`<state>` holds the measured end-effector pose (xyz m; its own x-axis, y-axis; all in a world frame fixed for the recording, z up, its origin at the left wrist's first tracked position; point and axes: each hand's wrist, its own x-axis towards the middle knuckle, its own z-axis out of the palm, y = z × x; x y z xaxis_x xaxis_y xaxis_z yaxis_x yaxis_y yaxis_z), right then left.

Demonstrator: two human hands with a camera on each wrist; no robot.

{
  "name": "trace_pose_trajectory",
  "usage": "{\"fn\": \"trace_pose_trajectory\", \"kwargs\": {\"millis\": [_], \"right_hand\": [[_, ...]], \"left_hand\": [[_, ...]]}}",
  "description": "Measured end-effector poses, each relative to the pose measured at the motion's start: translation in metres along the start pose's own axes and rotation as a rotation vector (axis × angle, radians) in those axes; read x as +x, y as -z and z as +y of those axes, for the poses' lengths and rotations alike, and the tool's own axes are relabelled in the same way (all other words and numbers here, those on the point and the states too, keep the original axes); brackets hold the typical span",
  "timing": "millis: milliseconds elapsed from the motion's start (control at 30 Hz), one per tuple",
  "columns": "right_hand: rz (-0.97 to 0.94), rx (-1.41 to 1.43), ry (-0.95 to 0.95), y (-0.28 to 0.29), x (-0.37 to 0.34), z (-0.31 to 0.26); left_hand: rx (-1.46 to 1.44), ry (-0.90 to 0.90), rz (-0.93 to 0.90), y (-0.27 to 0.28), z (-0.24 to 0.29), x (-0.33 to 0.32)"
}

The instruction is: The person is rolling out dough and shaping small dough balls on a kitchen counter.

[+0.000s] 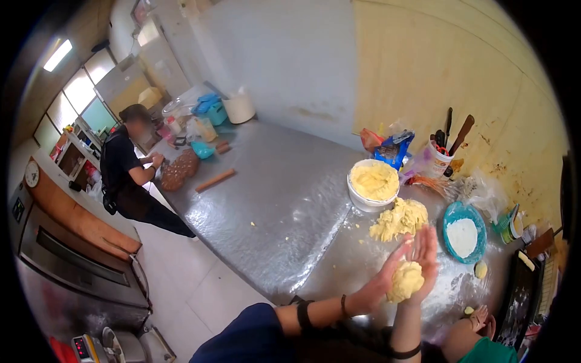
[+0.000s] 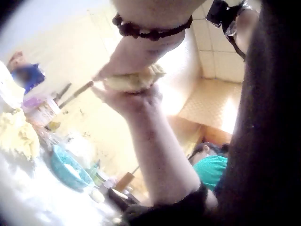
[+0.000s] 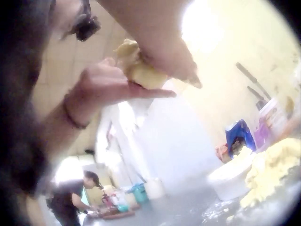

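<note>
Between my two palms sits a lump of yellow dough [image 1: 406, 282], held up above the metal table. My left hand [image 1: 381, 279] presses it from the left with straight fingers. My right hand [image 1: 428, 261] lies flat against its other side, fingers extended upward. In the left wrist view the dough [image 2: 131, 82] shows as a thick slab squeezed between both hands. A ragged heap of the same dough [image 1: 400, 219] lies on the table just beyond my fingertips. Behind that heap stands a white tub [image 1: 365, 201] filled with yellow dough.
A teal basin [image 1: 449, 243] of white flour stands to the right, a small dough ball [image 1: 480, 270] beside it. Knives fill a white container [image 1: 437, 158] by the wall. Across the metal table [image 1: 272, 181], another person [image 1: 124, 163] works brown dough [image 1: 180, 170] near a rolling pin [image 1: 215, 180].
</note>
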<state>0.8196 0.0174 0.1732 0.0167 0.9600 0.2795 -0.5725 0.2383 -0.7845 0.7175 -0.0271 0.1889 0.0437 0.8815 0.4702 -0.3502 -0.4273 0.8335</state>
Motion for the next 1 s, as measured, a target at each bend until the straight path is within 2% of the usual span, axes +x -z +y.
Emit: {"fn": "trace_pose_trajectory", "kwargs": {"millis": [33, 133, 167, 233, 267, 300, 400, 433, 467, 533, 567, 633, 667, 700, 733, 800, 833, 933, 967, 1000], "right_hand": [[-0.073, 0.024, -0.001, 0.001, -0.006, 0.009], [-0.177, -0.363, 0.131, -0.02, -0.041, 0.011], [-0.113, -0.725, 0.004, -0.036, -0.05, -0.014], [-0.098, -0.431, 0.208, -0.024, -0.04, -0.02], [-0.043, -0.388, 0.308, -0.027, -0.024, -0.029], [0.01, -0.35, 0.408, -0.029, -0.009, -0.038], [0.09, -0.274, 0.313, -0.014, 0.02, -0.04], [-0.013, -0.332, 0.256, 0.0, 0.015, -0.022], [-0.128, -0.431, 0.198, -0.006, 0.0, -0.014], [-0.227, -0.307, 0.103, -0.015, -0.039, 0.007], [-0.204, -0.363, 0.122, -0.02, -0.048, 0.006], [-0.158, -0.259, 0.227, -0.022, -0.041, -0.006], [-0.132, -0.209, 0.276, -0.026, -0.034, -0.018], [0.015, -0.165, 0.345, -0.03, -0.016, -0.029], [0.056, -0.165, 0.346, -0.029, -0.001, -0.035], [0.138, -0.163, 0.351, -0.029, 0.019, -0.041], [0.084, -0.183, 0.286, -0.031, 0.016, -0.031], [-0.214, -0.288, 0.084, -0.017, -0.028, 0.006], [-0.24, -0.31, 0.131, -0.016, -0.037, 0.008], [-0.265, -0.33, 0.177, -0.016, -0.044, 0.009]], "left_hand": [[0.093, -0.122, -0.075, 0.011, -0.014, 0.003], [0.187, -0.184, 0.105, 0.036, -0.007, 0.029], [0.178, -0.191, 0.091, 0.044, -0.001, 0.035], [0.299, -0.194, -0.096, 0.037, -0.022, 0.019], [0.361, -0.196, -0.19, 0.029, -0.033, 0.005], [0.233, -0.059, -0.145, 0.001, -0.028, -0.009], [0.353, -0.261, -0.225, -0.012, 0.001, -0.023], [0.357, -0.246, -0.245, -0.008, 0.006, -0.015], [0.373, -0.241, -0.161, 0.0, 0.01, -0.002], [0.403, -0.239, 0.004, 0.02, 0.01, 0.023], [0.42, -0.264, 0.0, 0.026, 0.005, 0.025], [0.452, -0.307, -0.019, 0.037, -0.006, 0.028], [0.464, -0.337, -0.048, 0.028, -0.018, 0.017], [0.474, -0.369, -0.078, 0.01, -0.036, -0.005], [0.483, -0.401, -0.107, 0.0, -0.046, -0.017], [0.474, -0.393, -0.151, -0.009, -0.025, -0.018], [0.47, -0.387, -0.17, -0.011, -0.016, -0.02], [0.256, -0.336, 0.009, 0.018, -0.002, 0.015], [0.187, -0.323, 0.07, 0.027, 0.001, 0.025], [0.237, -0.324, 0.064, 0.033, 0.003, 0.03]]}}
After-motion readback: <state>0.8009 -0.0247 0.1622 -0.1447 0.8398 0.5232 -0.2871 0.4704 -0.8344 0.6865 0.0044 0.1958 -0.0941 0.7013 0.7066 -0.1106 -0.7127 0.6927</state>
